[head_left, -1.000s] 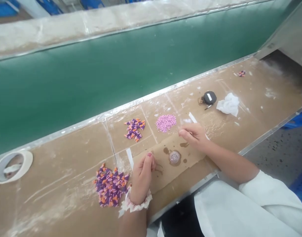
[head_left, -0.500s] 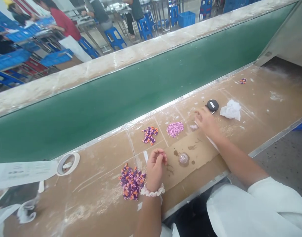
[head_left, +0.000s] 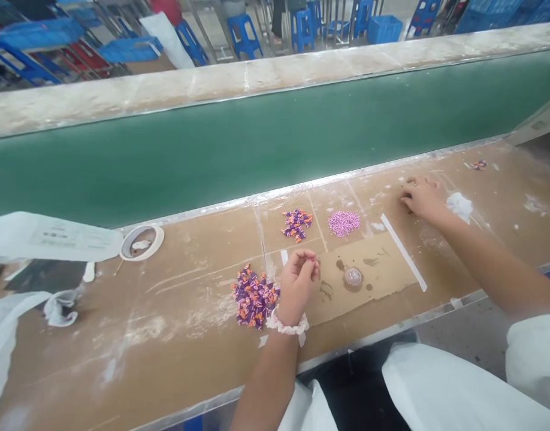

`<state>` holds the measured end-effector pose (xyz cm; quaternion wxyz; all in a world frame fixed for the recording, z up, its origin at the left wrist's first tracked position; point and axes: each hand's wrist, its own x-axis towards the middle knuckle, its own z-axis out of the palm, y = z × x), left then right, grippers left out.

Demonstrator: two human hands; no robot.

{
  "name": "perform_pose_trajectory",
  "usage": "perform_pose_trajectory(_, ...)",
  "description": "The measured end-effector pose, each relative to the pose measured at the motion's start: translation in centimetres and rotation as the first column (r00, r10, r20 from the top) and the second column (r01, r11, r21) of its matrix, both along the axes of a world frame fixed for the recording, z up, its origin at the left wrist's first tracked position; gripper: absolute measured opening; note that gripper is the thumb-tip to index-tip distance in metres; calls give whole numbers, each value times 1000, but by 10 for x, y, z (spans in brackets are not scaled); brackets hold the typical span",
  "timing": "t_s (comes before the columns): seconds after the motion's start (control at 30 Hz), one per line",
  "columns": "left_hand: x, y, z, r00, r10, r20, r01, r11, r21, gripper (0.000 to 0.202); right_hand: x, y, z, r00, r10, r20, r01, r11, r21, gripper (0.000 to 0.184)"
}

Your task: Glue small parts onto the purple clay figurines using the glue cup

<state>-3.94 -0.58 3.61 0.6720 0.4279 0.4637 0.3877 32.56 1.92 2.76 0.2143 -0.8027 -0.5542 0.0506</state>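
Near the front edge of the bench (head_left: 122,359), my left hand (head_left: 297,284) rests with its fingers curled together in a loose fist; whether anything small is pinched inside, I cannot tell. Just beside it, toward the left end, lies a heap of purple and orange pieces (head_left: 256,296), touching my wrist's white frilly cuff (head_left: 286,326). On the hand's other side sits a small clear round dish (head_left: 353,278) on a patch of cardboard (head_left: 383,272) marked with dark stains.

My right hand (head_left: 421,197) reaches toward the bench's back edge, palm down, fingers bent and close together on the surface; it hides whatever lies under it, so I cannot tell if it grips anything. A crumpled white tissue (head_left: 460,206) lies touching its outer side. A long white strip (head_left: 404,251) runs from near that hand toward the front edge.

Between the hands, closer to the back edge, sit a smaller purple and orange pile (head_left: 296,222) and a pile of pink beads (head_left: 344,222), near each other but apart. A roll of tape (head_left: 142,242) lies toward the left end, next to a white printed sheet (head_left: 50,236) whose writing is too blurred to read. Beyond the back edge runs the green conveyor belt (head_left: 257,143).
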Motion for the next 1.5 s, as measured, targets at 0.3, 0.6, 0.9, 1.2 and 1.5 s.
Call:
perform_pose_trajectory(0.3,6,-11,2,994,-109,-33,112,987,113,19,-59,-36,39,844,259,-471,-131,949,287,21)
perform_pose_trajectory(0.6,20,-31,14,976,-209,68,178,934,309,27,-180,-86,55,556,501,-663,-268,863,428,9)
perform_pose_trajectory(0.9,14,-36,12,970,-203,135,151,935,320,22,-188,-98,54,671,698,-250,-483,667,567,34)
perform_pose_trajectory(1.2,10,-40,13,973,-188,133,97,858,504,10,-197,-106,60,660,618,-427,-387,767,512,39)
perform_pose_trajectory(1.5,21,-50,15,912,-111,395,92,994,66,21,-202,-121,54,824,565,40,-498,689,527,61)
